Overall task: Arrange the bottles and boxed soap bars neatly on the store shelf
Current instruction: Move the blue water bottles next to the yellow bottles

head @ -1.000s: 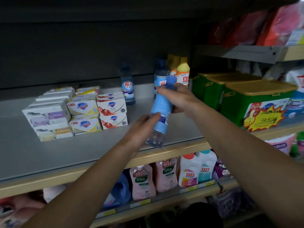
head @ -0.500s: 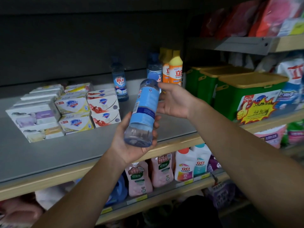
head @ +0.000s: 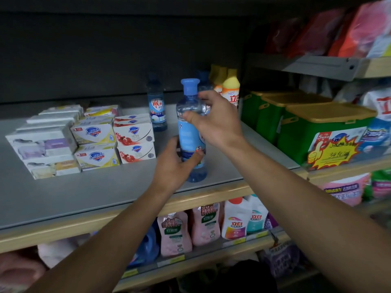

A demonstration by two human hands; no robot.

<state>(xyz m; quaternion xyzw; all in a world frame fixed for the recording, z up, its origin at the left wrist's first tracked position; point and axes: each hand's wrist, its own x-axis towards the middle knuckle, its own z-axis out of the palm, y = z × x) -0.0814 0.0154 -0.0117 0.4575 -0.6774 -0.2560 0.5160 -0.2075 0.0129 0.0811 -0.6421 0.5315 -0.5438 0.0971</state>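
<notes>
The blue bottle is held upright, its base on or just above the grey shelf near the front edge. It is gripped low by the left hand and pinched at the shoulder by the right hand fingers. If released off-balance (contact with the shelf cannot be confirmed), it could be tipped forward off the edge, or toward the soap boxes.

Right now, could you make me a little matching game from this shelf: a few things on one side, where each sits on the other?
Things:
1. held bottle
2. soap boxes
3. green bins
4. pink pouches

Places:
A. lower shelf
B. far left of the shelf
C. between both hands
D. right of the shelf

Pairs: 1-C, 2-B, 3-D, 4-A
</notes>
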